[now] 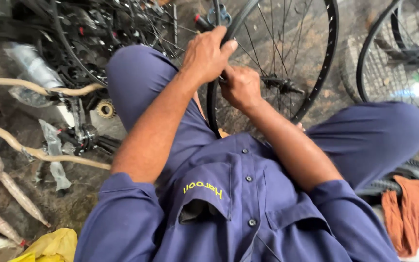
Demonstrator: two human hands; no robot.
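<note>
- The left hand (208, 54) is clenched over the black rim of a bicycle wheel (323, 73), thumb lying across the rim's edge and fingers curled over the far side.
- The right hand (241, 87) sits just below and beside it, closed in a fist against the same stretch of rim; whether it pinches a spoke or a small tool cannot be told, since the fingers hide it.
- The two hands touch or nearly touch each other at the rim's left arc.
- The wheel stands upright between the person's knees, its spokes running to a hub (280, 86) just right of the right hand.
- Both forearms are bare; the person wears a blue shirt (248, 208) and blue trousers, seated with legs spread around the wheel.
- A second wheel (367, 53) stands at the upper right, well apart from the hands.
- An orange rag (406, 213) lies over a black tyre at the lower right.
- To the left, on the floor (10, 126), lie a wrapped bicycle frame (6, 187), a small cog (105, 109), clear plastic wrapping and a tangle of dark bicycle parts.
- A yellow bag (52, 245) shows at the bottom left.
</note>
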